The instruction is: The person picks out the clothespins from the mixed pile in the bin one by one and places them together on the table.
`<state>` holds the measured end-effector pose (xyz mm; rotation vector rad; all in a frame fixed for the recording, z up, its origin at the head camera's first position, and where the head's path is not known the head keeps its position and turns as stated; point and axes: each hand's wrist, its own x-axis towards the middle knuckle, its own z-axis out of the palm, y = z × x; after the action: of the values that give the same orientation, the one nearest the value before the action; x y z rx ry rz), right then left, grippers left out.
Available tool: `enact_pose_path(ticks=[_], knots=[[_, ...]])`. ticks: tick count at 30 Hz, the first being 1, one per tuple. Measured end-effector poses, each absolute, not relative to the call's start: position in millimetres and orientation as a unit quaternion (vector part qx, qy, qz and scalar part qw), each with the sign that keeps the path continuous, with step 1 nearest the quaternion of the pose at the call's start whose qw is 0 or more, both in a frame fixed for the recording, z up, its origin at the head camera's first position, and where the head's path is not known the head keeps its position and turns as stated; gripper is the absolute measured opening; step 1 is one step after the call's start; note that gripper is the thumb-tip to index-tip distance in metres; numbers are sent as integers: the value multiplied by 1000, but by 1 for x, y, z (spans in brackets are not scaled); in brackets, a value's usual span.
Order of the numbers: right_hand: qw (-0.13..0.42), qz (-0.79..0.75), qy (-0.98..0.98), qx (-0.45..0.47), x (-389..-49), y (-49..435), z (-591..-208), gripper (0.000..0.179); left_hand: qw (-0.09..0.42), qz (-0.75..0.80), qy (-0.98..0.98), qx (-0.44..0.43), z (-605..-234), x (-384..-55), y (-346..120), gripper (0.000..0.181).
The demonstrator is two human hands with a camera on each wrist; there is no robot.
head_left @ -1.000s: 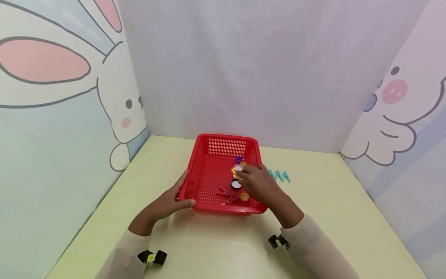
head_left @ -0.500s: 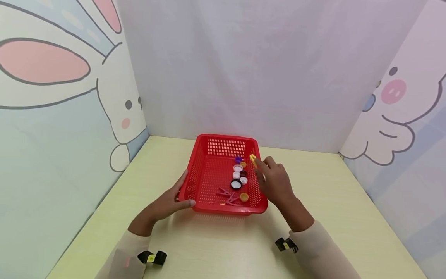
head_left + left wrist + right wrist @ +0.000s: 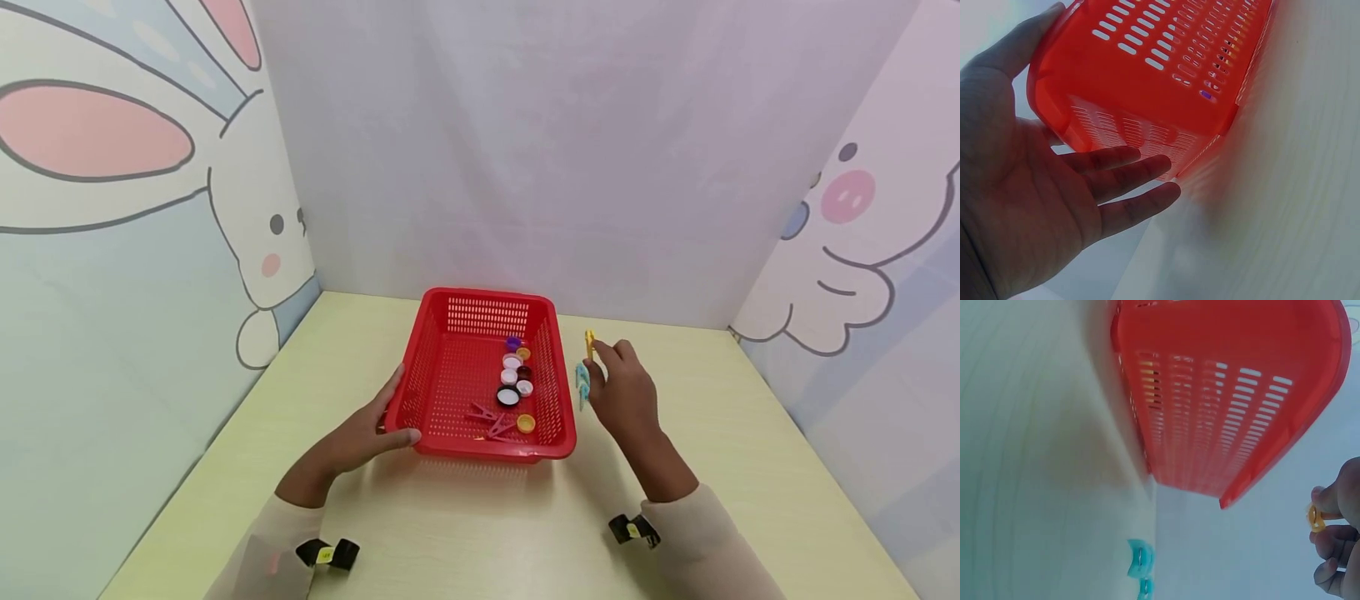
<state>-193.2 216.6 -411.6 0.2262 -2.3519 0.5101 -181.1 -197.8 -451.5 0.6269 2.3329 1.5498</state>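
here, right hand [image 3: 627,390] pinches yellow plastic clip [image 3: 589,342].

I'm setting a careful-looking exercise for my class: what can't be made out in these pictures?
Head view: the full count of teal clips; the right hand blocks the view behind it.
Head view: what the yellow speck by the basket's near rim is; too small.
Right wrist view: most of the yellow clip, hidden by fingers.
Same view: the rest of that hand, cut by the right edge.

Even light leaves a pale sheen on the table [image 3: 450,521] and soft shadow beside the red basket [image 3: 480,450], while the wrist views look dimmer, hazier.
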Motion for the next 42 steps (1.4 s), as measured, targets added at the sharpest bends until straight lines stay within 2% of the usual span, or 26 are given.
enact_pose_path(ticks=[4, 14, 21, 27, 42], knots=[[304, 208, -929, 43, -194, 226, -415, 33, 136, 537, 803, 219, -452, -182, -198, 127], [138, 203, -969, -25, -200, 244, -420, 36, 135, 534, 805, 220, -452, -183, -198, 128], [64, 191, -978, -52, -208, 251, -427, 40, 134, 536, 803, 224, -453, -183, -199, 128], [29, 184, -981, -58, -210, 255, -434, 40, 134, 535, 804, 221, -453, -183, -199, 128], [-1, 172, -984, -40, -216, 263, -449, 30, 134, 533, 806, 220, -453, -183, -199, 128]])
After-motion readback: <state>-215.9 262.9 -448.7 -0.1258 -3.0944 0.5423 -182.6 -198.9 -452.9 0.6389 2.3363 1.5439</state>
